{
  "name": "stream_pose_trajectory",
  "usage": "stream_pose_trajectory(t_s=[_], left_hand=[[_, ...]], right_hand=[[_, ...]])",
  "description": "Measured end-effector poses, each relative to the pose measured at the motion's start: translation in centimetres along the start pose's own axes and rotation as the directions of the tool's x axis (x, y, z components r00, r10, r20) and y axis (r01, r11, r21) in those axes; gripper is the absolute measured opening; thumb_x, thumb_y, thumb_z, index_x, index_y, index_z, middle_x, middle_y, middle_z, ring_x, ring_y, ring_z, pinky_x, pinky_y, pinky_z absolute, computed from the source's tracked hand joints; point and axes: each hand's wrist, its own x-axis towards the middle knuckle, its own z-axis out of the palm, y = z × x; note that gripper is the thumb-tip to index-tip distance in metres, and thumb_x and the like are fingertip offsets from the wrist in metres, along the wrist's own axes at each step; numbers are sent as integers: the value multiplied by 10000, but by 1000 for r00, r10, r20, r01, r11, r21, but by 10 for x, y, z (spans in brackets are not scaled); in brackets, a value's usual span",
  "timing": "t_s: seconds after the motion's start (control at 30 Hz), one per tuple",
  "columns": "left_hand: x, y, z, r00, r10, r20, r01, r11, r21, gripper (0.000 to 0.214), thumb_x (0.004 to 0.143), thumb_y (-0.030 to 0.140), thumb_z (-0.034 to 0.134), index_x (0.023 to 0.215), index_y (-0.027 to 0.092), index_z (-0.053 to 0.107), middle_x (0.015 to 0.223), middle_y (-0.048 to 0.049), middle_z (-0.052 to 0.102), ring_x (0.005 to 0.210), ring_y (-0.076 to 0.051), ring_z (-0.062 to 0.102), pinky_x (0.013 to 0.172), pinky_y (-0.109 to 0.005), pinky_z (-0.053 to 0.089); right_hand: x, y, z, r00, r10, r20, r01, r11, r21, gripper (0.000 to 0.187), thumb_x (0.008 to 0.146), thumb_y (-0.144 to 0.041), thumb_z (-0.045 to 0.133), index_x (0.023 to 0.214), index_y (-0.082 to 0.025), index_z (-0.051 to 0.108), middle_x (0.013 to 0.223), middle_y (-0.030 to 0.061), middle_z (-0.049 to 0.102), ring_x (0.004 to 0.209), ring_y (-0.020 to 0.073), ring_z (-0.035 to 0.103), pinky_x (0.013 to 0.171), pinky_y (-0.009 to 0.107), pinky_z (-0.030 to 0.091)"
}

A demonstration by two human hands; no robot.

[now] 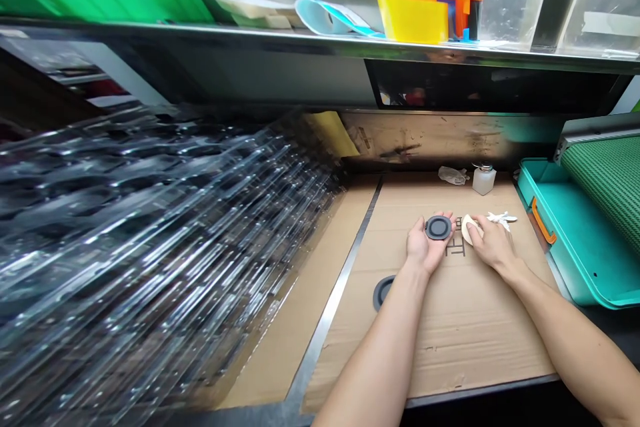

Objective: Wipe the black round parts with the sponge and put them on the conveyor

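Note:
My left hand [421, 247] is turned palm up and holds a dark grey round part with a raised ring [439, 227] on the palm and fingers. Close to its right, my right hand [493, 242] pinches a cream-coloured round pad [470, 230], held on edge and apart from the part. A second dark round part [383, 292] lies on the cardboard [465, 347], partly covered by my left forearm. Just past my right fingers are some small white pieces [503, 218] that I cannot name.
Tall stacks of clear plastic trays [165, 233] fill the left side. A small translucent bottle [483, 180] and crumpled clear plastic [453, 175] stand at the back. At right, a teal bin [585, 267] sits beside a green conveyor belt [610, 180]. A metal shelf [280, 45] crosses above.

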Motion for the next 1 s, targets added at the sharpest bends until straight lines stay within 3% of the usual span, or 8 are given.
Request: stream_pose_trajectory(t_s=[0.2, 0.47, 0.7, 0.87, 1.0], left_hand=[[-7, 8, 1, 992, -68, 108, 84, 985, -153, 425, 940, 225, 330, 1263, 122, 585, 1324, -224, 640, 1210, -327, 649, 840, -460, 602], [-9, 7, 2, 982, -51, 181, 76, 989, -130, 439, 860, 201, 428, 1239, 130, 636, 1295, -180, 674, 1149, -330, 675, 824, -442, 585], [-10, 7, 1, 973, -12, 230, 38, 993, -110, 439, 900, 217, 421, 1276, 150, 637, 1319, -168, 666, 1198, -319, 654, 830, -427, 584], [-14, 11, 6, 970, -55, 235, 93, 983, -155, 387, 1033, 333, 374, 1223, 124, 638, 1258, -188, 678, 1191, -285, 663, 817, -350, 622], [-17, 12, 10, 975, -118, 190, 152, 973, -175, 497, 1036, 492, 409, 1124, 69, 654, 1097, -196, 705, 1042, -237, 717, 706, -225, 625]], right_hand=[[-1, -3, 2, 995, -99, 16, 100, 992, -74, 367, 1034, -406, 410, 983, -242, 734, 1031, 50, 748, 1008, 211, 657, 841, 295, 418], [0, -1, 2, 994, -108, 34, 111, 988, -105, 350, 1032, -400, 426, 1012, -246, 739, 1040, 54, 730, 980, 202, 652, 809, 285, 408], [0, 0, 2, 991, -128, 40, 131, 987, -91, 375, 1023, -492, 446, 1049, -254, 735, 1046, 55, 735, 970, 205, 658, 806, 285, 410], [1, 1, 2, 991, -124, 47, 128, 987, -98, 381, 1028, -484, 442, 1056, -247, 740, 1044, 60, 736, 983, 210, 655, 815, 287, 407], [1, 2, 4, 989, -143, 44, 147, 985, -92, 382, 1036, -476, 434, 1057, -248, 739, 1046, 57, 735, 982, 211, 648, 830, 294, 402]])
